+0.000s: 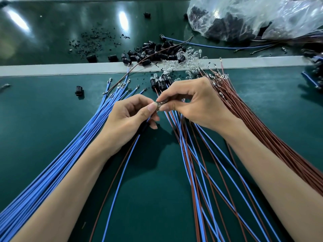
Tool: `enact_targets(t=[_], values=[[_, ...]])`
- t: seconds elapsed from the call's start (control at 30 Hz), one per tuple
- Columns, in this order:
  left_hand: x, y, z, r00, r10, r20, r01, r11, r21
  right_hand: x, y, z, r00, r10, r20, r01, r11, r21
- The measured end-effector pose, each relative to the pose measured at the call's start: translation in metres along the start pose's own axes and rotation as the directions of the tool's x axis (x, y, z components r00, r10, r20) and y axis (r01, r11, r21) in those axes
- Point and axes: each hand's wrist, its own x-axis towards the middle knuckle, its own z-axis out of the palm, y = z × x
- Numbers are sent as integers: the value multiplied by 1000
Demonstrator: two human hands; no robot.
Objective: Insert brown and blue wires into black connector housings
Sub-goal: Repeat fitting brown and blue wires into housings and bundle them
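Pinching a small part between thumb and forefinger of the left hand, remaining fingers curled in underneath; gripping that same part from the opposite side with the curled fingertips of the right hand, meeting tip to tip above the middle of the green mat. Finding the part too small and blurred for telling housing from bulb. Letting one blue wire and one brown wire hang from under the left hand toward the near edge, side by side. Working between a fanned bundle of blue wires on the left and a bundle of brown wires on the right, with crossed blue-and-brown pairs passing beneath the right wrist and ending in fitted black housings just beyond the fingers. Facing, past a grey strip, a loose pile of black connector housings mixed with clear bulbs, one stray housing lying apart on the mat, and a plastic bag of dark parts at the far right.
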Motion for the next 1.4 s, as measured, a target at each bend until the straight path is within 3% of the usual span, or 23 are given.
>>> enact_targets(t=[0.27, 0.63, 1.1, 1.4], values=[[0, -2, -1, 998, 22, -52, -20, 999, 41, -1, 0, 8, 996, -52, -74, 48, 997, -52], [0, -2, -1, 999, -2, -45, 8, 990, 138, 0, 5, 8, 992, -126, 7, 126, 987, -98], [-4, 0, -2, 997, -50, -54, 53, 997, 56, -3, 5, 15, 990, -139, -10, 139, 990, -29], [-2, 0, 0, 997, -54, -58, 56, 998, 41, 0, 2, 5, 996, -87, 15, 88, 993, -84]])
